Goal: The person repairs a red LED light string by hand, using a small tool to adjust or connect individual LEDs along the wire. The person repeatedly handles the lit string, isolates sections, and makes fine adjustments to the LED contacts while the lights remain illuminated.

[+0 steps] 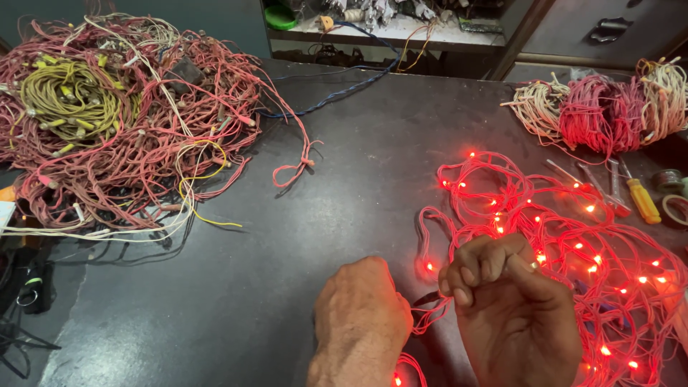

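Pinching thin red wire of the lit LED string light (566,244) in closed fingers, the right hand (512,308) and left hand (362,315) grip a light, limp, tangle-prone strand spreading rightward, best held between bulbs.

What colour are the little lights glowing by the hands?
Red, on the string lights, seen from the head camera.

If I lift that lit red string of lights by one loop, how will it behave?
The light string probably hangs floppy, since its thin wires lie in loose curls. Overlapping loops would likely snag and drag along. Pushed across the table, it would probably bunch rather than slide whole.
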